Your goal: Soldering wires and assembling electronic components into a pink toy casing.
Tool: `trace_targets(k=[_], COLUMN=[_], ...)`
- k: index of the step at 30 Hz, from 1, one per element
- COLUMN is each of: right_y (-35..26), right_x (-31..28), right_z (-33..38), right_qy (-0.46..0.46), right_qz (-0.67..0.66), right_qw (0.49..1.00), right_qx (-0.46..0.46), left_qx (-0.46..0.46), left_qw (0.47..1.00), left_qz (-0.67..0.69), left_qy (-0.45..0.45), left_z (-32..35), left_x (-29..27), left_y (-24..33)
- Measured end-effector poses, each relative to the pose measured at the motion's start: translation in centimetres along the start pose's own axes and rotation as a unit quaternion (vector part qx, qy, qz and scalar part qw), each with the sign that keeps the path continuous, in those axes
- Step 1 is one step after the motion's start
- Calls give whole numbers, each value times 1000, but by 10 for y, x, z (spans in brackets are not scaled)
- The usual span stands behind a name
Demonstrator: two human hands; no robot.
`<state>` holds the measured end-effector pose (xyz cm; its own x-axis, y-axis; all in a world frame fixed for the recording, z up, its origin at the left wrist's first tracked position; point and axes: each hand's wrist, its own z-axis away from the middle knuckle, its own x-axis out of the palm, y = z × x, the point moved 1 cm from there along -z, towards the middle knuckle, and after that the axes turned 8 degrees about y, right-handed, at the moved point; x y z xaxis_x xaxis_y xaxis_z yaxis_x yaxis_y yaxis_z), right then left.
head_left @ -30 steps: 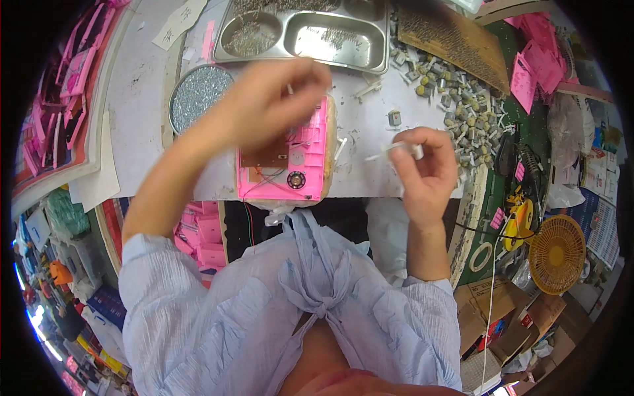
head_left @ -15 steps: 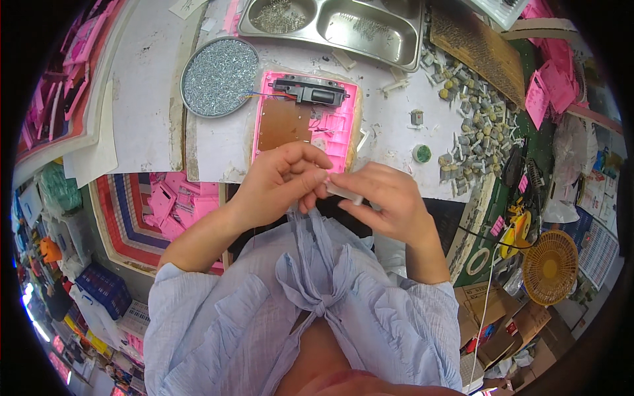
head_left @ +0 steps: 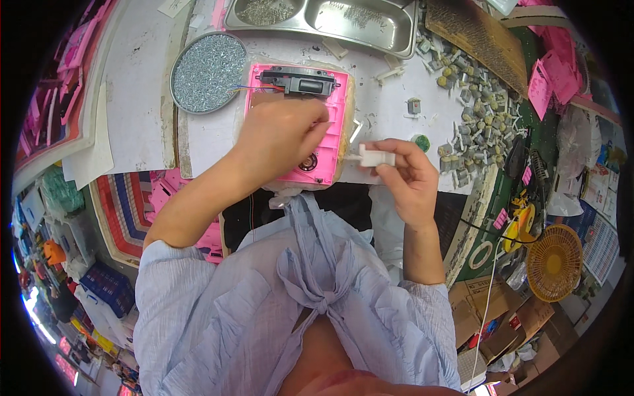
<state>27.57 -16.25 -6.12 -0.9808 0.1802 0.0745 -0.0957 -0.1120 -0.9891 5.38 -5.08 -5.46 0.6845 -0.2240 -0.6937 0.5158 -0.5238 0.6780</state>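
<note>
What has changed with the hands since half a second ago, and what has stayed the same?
The left hand has come away from the white part and moved forward over the pink case; whether it holds anything is hidden. The right hand has drawn off to the right, still holding that part. The case, its black module, the round dish and the heaped small parts stayed put.

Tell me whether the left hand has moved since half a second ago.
Yes. Judged against the metal tray, the left hand has moved forward, closer to it and farther over the pink case.
</note>
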Motion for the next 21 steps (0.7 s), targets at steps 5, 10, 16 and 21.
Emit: trace_targets(k=[5, 10, 16, 21], right_y=[-5, -11, -23, 10], right_x=[21, 37, 47, 36], right_z=[-25, -37, -50, -55], right_qy=[-21, -56, -116, -96], right_qz=[317, 406, 421, 311], right_qw=[915, 850, 813, 873], right_qx=[-250, -332, -386, -363], left_qx=[-35, 9, 16, 21], left_qw=[989, 990, 984, 982], left_qz=[125, 107, 113, 112], left_qy=[66, 96, 135, 148], left_z=[20, 29, 27, 27], left_x=[-29, -23, -15, -13], left_y=[-20, -27, -27, -29])
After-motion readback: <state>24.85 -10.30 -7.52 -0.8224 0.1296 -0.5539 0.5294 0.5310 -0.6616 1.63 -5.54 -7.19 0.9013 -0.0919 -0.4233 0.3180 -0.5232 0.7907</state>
